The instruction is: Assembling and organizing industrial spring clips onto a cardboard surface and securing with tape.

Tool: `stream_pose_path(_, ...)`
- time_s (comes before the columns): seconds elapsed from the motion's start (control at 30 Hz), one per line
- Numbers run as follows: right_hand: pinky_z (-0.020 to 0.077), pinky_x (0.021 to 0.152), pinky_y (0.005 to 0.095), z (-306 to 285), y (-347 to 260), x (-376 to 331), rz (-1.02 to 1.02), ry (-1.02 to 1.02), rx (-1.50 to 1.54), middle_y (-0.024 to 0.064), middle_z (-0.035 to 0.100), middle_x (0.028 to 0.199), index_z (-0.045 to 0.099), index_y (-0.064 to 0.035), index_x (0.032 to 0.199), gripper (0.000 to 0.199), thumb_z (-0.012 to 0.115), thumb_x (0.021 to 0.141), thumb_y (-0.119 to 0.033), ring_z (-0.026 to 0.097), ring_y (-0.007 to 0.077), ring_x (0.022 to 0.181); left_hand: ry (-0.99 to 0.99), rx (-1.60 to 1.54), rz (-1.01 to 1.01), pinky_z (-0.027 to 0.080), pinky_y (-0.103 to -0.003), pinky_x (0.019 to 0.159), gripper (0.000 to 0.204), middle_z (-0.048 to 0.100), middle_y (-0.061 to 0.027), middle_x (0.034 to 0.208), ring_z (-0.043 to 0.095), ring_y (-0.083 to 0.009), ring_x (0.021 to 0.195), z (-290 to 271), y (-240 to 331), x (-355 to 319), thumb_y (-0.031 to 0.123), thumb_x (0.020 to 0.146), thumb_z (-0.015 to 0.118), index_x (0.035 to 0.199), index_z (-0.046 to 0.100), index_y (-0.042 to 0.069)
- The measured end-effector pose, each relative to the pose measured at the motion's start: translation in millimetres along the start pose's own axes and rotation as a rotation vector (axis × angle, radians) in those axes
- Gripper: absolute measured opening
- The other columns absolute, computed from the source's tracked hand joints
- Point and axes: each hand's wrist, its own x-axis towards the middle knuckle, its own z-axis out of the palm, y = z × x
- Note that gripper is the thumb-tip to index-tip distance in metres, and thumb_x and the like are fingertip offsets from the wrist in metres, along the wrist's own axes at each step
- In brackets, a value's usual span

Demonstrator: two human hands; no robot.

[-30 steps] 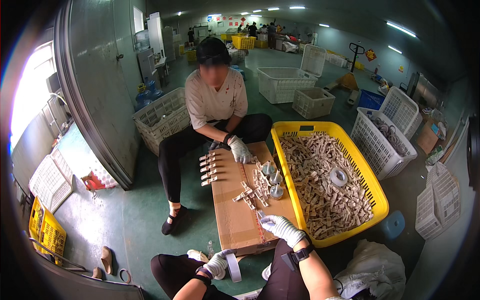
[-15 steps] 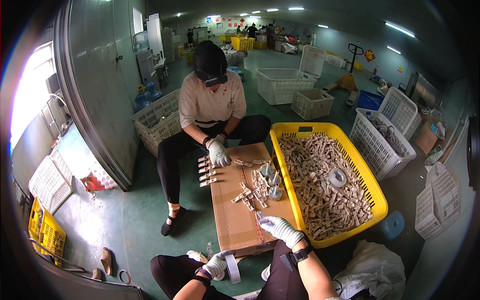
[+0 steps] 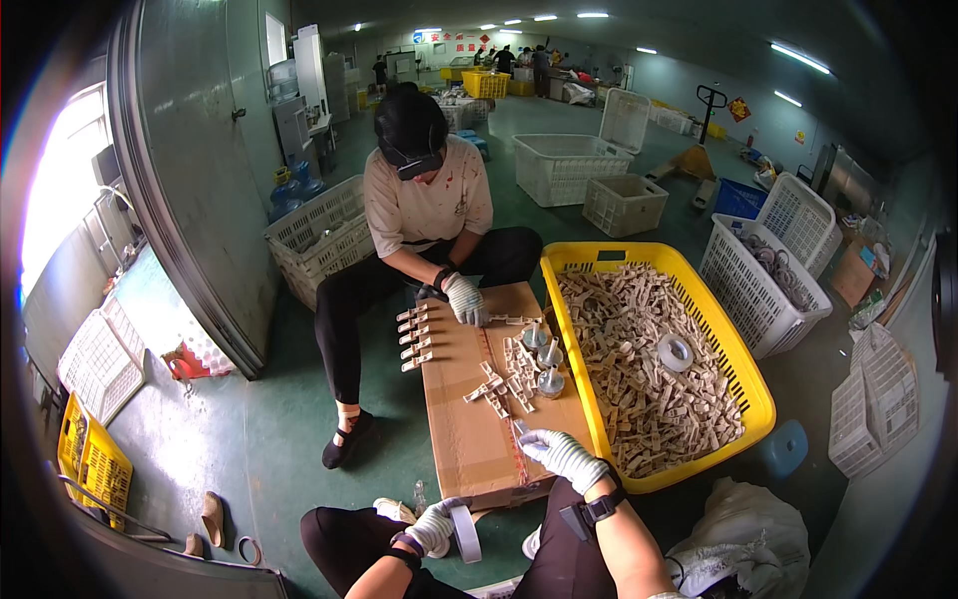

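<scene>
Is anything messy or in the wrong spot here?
A little. A roll of tape lies on top of the beige parts in the yellow crate, and a small heap of those parts sits loose on the cardboard box. Nothing looks spilled or broken.

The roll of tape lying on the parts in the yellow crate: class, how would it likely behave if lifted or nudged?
The roll of tape is probably light, being a thin hollow ring. Lying flat on the beige parts, it seems unlikely to roll. Its open centre should give fingers an easy grip.
</scene>
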Motion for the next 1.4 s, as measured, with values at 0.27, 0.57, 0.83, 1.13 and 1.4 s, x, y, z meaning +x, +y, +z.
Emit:
stream_pose_path(0.27, 0.0505, 0.084, 0.0246, 2, 0, 2, 0.018, -0.004, -0.003, 0.0062, 0.067, 0.102, 0.062, 0.0002, 0.108, 0.020, 0.062, 0.090, -0.008, 0.062, 0.0122, 0.093, 0.003, -0.107, -0.041, 0.051, -0.027, 0.072, 0.065, 0.062, -0.0011, 0.096, 0.061, -0.0130, 0.083, -3, -2, 3, -0.029, 0.070, 0.050, 0.119, 0.060, 0.012)
stream_pose_path(0.57, 0.0506, 0.084, 0.0258, 2, -1, 3, 0.004, 0.003, -0.084, 0.0065, 0.068, 0.101, 0.062, 0.0003, 0.107, 0.020, 0.063, 0.090, -0.009, 0.063, 0.0125, 0.092, 0.002, -0.134, -0.010, 0.051, -0.029, 0.072, 0.042, 0.064, -0.0022, 0.092, 0.062, -0.0160, 0.081, 9, 9, -5, -0.016, 0.081, 0.052, 0.112, 0.063, 0.009)
stream_pose_path(0.83, 0.0509, 0.082, 0.0252, 3, 1, 1, -0.012, 0.015, -0.034, 0.0066, 0.068, 0.099, 0.063, 0.0004, 0.106, 0.019, 0.063, 0.090, -0.008, 0.063, 0.0118, 0.090, 0.156, -0.489, -0.246, 0.050, -0.034, 0.074, 0.017, 0.063, -0.0064, 0.081, 0.060, -0.0213, 0.074, 30, 31, -11, 0.011, 0.086, 0.059, 0.102, 0.065, 0.007)
stream_pose_path(1.13, 0.0509, 0.082, 0.0255, 2, -2, 1, -0.035, 0.023, -0.095, 0.0065, 0.068, 0.099, 0.063, 0.0001, 0.107, 0.019, 0.062, 0.090, -0.009, 0.063, 0.0121, 0.090, 0.024, -0.160, -0.059, 0.051, -0.029, 0.074, 0.038, 0.063, -0.0017, 0.096, 0.062, -0.0146, 0.080, 10, 7, -7, -0.009, 0.085, 0.051, 0.115, 0.063, 0.011)
stream_pose_path(1.4, 0.0508, 0.082, 0.0253, 2, 2, 0, -0.020, 0.024, -0.038, 0.0069, 0.068, 0.100, 0.063, 0.0002, 0.107, 0.019, 0.062, 0.090, -0.008, 0.063, 0.0122, 0.091, 0.107, -0.506, -0.263, 0.051, -0.030, 0.070, 0.018, 0.063, -0.0039, 0.083, 0.062, -0.0186, 0.074, 28, 29, -11, 0.008, 0.086, 0.061, 0.103, 0.066, 0.006)
